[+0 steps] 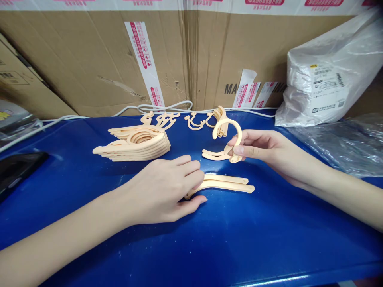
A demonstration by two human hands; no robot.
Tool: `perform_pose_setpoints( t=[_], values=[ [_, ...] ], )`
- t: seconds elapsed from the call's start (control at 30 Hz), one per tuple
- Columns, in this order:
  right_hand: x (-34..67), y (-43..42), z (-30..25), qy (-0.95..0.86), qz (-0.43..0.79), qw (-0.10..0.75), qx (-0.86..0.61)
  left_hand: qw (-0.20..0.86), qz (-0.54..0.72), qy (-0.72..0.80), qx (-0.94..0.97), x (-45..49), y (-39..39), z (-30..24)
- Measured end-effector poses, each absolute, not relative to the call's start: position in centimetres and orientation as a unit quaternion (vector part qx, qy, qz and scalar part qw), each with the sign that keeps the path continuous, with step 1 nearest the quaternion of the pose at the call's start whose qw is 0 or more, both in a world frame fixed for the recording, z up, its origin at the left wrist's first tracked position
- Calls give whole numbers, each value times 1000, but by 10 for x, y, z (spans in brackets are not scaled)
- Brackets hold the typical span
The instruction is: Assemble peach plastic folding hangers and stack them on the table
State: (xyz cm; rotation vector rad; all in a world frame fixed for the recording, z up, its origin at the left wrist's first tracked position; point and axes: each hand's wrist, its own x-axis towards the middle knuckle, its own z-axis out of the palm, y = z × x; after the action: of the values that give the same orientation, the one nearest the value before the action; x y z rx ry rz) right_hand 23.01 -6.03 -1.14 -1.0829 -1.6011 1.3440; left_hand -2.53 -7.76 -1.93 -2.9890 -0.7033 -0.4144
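The cardboard box (239,48) shows black capitals "MA" and "NA", tape (247,89) hiding letters between; the tape's red print is illegible; the label (326,89) on the plastic bag (354,65) carries a barcode (340,79) and unreadable small print.

smooth plastic on a glossy surface (239,243)
a satin finish is shown by the cream plastic hook (238,130), strips (229,185) and stacked pieces (134,150); along the surface's far edge, matt cardboard (101,52) is crossed by smooth tape (144,50); near the far right corner, crinkled film (357,145) and a wrinkled plastic bag (302,99) are seen.
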Motion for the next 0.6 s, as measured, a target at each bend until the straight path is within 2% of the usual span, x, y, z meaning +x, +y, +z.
perform_pose_setpoints(
  t=[0.37,0.6],
  values=[
    [229,-62,-12,-609,559,363,-431,90,-92,-222,-966,-24,-80,-14],
    [228,-62,-12,-611,557,365,-429,108,-133,-230,-958,-25,-81,-14]
  ],
)
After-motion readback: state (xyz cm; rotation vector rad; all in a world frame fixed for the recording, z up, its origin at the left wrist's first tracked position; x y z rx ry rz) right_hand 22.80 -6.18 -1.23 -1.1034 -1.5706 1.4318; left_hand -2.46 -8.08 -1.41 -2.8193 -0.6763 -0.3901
